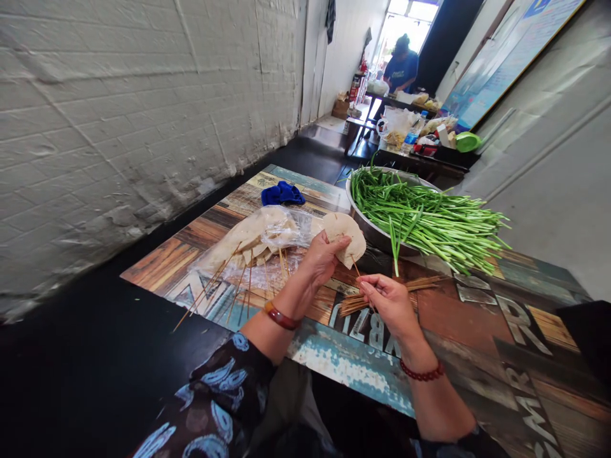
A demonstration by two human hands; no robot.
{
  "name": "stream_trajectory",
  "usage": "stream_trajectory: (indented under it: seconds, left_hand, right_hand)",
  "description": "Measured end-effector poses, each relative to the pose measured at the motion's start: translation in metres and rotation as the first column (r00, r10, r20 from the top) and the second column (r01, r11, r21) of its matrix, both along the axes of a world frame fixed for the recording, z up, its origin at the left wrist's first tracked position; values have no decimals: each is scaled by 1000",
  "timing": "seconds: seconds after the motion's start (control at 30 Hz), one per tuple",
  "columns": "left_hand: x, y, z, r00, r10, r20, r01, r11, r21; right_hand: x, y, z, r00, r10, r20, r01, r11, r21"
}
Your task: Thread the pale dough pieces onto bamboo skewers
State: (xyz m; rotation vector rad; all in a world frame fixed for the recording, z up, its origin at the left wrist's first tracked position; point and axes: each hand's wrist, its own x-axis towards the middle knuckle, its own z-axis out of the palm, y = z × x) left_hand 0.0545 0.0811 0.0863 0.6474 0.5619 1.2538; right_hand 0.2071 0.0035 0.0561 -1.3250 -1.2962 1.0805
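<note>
Over the table's middle, my left hand (324,259) grips a thin, round, pale sheet of food (344,236) by its near left edge, thumb on top. Between the fingertips of my right hand (389,299) is a thin wooden skewer (356,267), its far end meeting the sheet's lower edge. Just below lies a bundle of loose skewers (353,305), partly hidden by my right hand. Left of my hands, a clear plastic bag (296,222) holds or covers a pile of similar pale sheets (248,235), with several skewers (210,289) sticking out toward me.
A large metal bowl (370,226) heaped with long green stalks (429,216) stands at the back right of the patterned table (324,356). A blue cloth (282,193) lies behind the bag. Farther off, a person (401,67) stands at another cluttered table. A white wall (143,95) runs along the left.
</note>
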Motion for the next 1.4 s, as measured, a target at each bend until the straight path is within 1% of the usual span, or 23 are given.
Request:
stream_trajectory:
  seconds: [0.3,0.57,0.67,0.73,0.83,0.97,1.03,1.1,1.2,1.27,1.3,1.33,1.37,1.4]
  left_hand:
    - [2,-2,2,1000,18,-13,-18,1000,-11]
    - [5,1,-4,1000,14,-15,-14,1000,-23]
    - [5,0,-3,1000,8,22,-7,1000,-26]
    - [4,-1,-1,997,9,70,-5,998,-58]
    - [2,-1,1,990,-16,137,33,992,-118]
    - [3,0,-1,980,-98,172,116,989,-96]
    - [7,-1,-3,980,-99,170,121,985,-121]
    - [11,-9,-4,984,-71,161,98,980,-173]
    - [10,-38,-3,995,-37,97,56,977,-206]
    - [1,-64,0,997,-66,27,69,986,-153]
    - [-7,-77,3,994,-111,-16,108,988,-110]
    - [-16,-89,7,984,-159,-77,154,986,-63]
    - [-28,-99,11,971,-183,-154,183,983,-13]
    - [-42,-106,15,956,-161,-245,177,983,43]
  right_hand:
    - [-1,0,0,1000,-23,1,23,999,22]
    - [-3,0,2,999,-34,-30,34,999,5]
    - [-2,-1,5,997,-39,-71,38,999,-11]
    - [-1,-1,7,993,-53,-107,50,998,-31]
    - [1,-2,10,984,-77,-162,70,996,-52]
    - [4,-1,10,974,-100,-203,98,995,-16]
    - [6,-1,11,971,-110,-211,115,993,10]
    - [8,-2,12,969,-120,-216,129,991,28]
    - [11,-6,12,962,-131,-238,144,989,35]
    - [13,-8,11,951,-136,-277,149,988,29]
    - [14,-9,9,946,-131,-297,146,989,28]
    - [14,-9,7,941,-130,-312,146,989,29]
    - [15,-9,5,940,-120,-319,137,990,31]
    - [15,-9,4,941,-111,-321,130,991,38]
